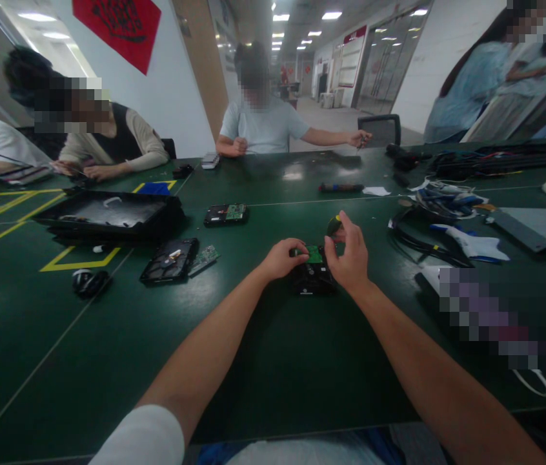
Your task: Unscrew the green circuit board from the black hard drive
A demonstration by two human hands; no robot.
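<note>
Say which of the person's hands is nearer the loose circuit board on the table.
Left. The left hand is apart from the loose circuit board, to its right; the right hand is farther right, past the left one.

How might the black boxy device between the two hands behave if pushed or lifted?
The black device would probably slide rather than tip, since it lies low and flat on the table. Its boxy casing suggests it would stay stiff when lifted. The exposed green board looks like its most fragile part.
</note>
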